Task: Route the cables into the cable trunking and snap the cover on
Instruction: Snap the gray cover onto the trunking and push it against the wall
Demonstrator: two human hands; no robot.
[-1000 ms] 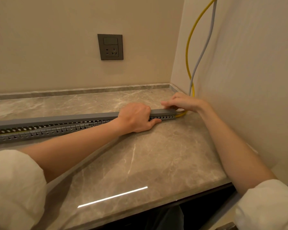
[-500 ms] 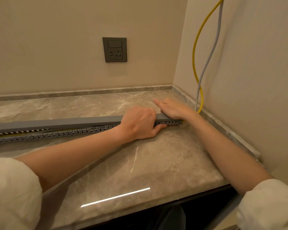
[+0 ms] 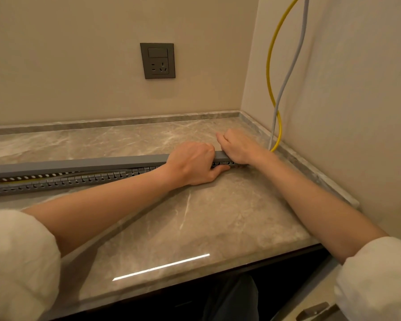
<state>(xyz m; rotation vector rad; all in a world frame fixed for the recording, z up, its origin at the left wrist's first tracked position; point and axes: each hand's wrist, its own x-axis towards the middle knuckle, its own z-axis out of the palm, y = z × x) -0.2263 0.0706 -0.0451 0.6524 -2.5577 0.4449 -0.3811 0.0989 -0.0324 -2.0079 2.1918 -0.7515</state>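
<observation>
A long grey slotted cable trunking [image 3: 79, 180] lies across the marble counter [image 3: 195, 216]. Its flat grey cover [image 3: 90, 163] sits seated at the right end and lifted off toward the left, where a yellow cable shows inside. My left hand [image 3: 192, 164] grips trunking and cover together near the right end, thumb under the front. My right hand [image 3: 237, 147] presses on the cover's right end with curled fingers. A yellow cable [image 3: 269, 72] and a grey cable [image 3: 287, 77] hang down the right wall and run behind my right wrist.
A dark wall socket [image 3: 158, 60] is set in the back wall. A low marble upstand [image 3: 125, 122] runs along the back and right edges of the counter. The counter's front edge drops to a dark gap below.
My right hand has slid from the trunking's end onto the cover's top. The left hand keeps its grip. The camera has shifted slightly left.
</observation>
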